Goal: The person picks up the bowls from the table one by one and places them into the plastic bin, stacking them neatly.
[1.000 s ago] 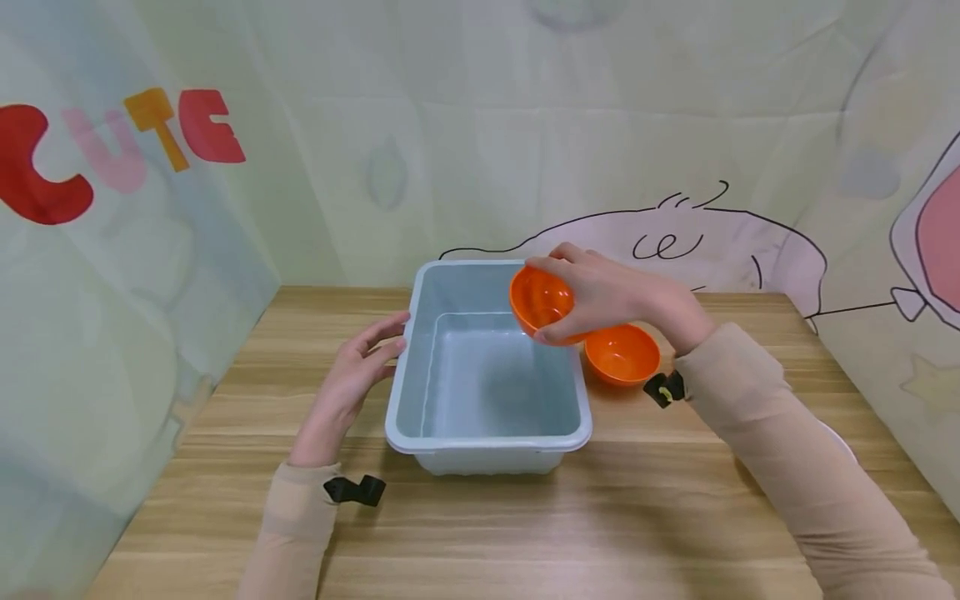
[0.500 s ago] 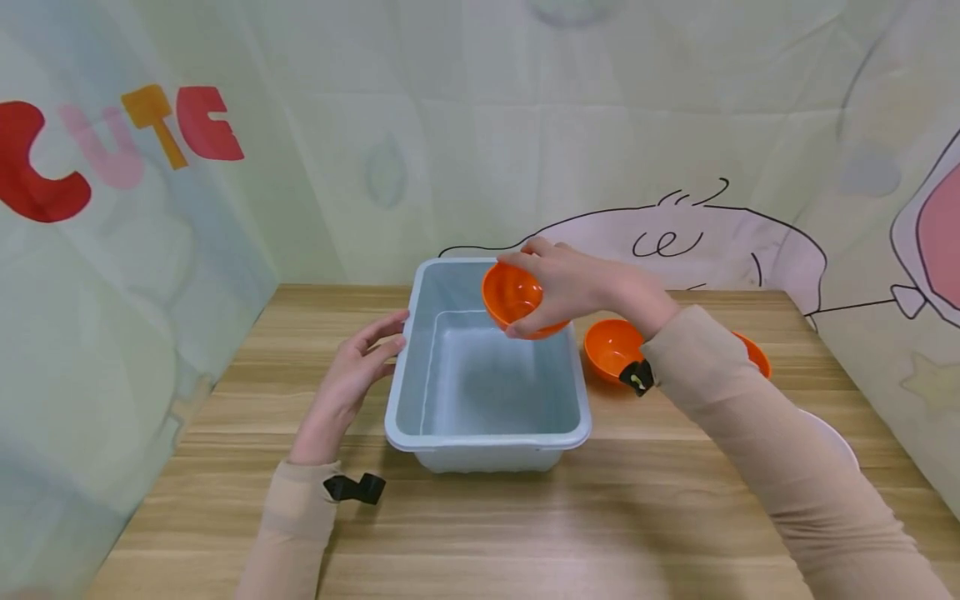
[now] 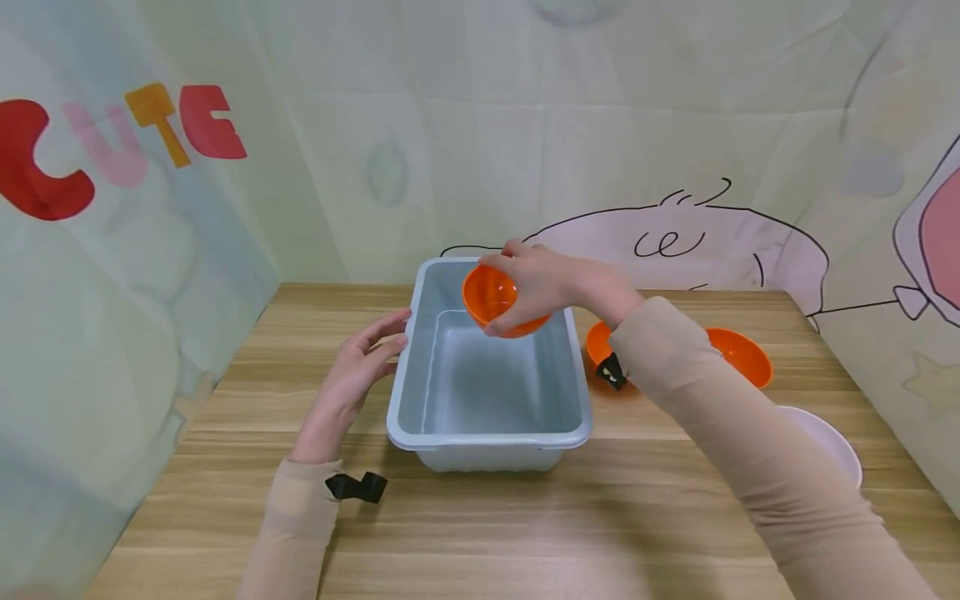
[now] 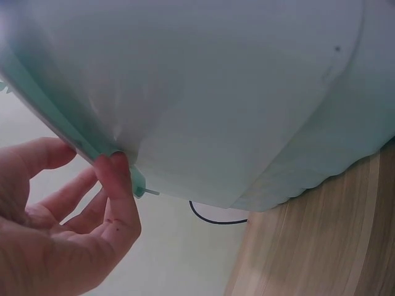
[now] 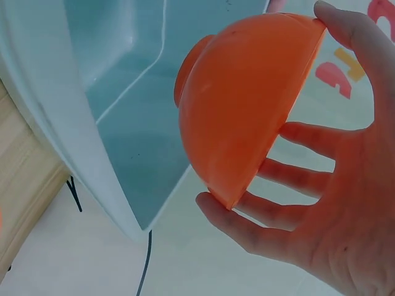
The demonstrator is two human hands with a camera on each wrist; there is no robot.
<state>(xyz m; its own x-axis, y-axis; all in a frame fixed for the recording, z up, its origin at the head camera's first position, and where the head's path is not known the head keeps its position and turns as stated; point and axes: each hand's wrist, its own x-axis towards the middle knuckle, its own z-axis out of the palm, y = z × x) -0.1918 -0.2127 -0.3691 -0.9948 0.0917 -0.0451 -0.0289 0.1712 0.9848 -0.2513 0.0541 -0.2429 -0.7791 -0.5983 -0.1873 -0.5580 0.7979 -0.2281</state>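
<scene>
My right hand (image 3: 536,283) grips an orange bowl (image 3: 489,298) by its rim, thumb on one side and fingers on the other. The bowl is tilted, its opening facing left, over the far right part of a pale blue basin (image 3: 487,440). In the right wrist view the bowl's outer wall and foot (image 5: 241,92) show against the basin's inside. At the basin's left side, my left hand (image 3: 356,375) pinches the rim; the left wrist view shows thumb and fingertips (image 4: 114,166) on the rim's edge.
Right of the basin sits a second orange bowl (image 3: 597,343), partly behind my right wrist. Another orange bowl (image 3: 742,354) lies farther right, and a white plate (image 3: 828,442) is partly covered by my right sleeve. A printed cloth (image 3: 480,150) hangs behind the wooden table (image 3: 525,533).
My right hand has carried the orange bowl leftward, from the basin's right rim to over its inside. More of the far right bowl and the plate shows. The left hand has stayed put.
</scene>
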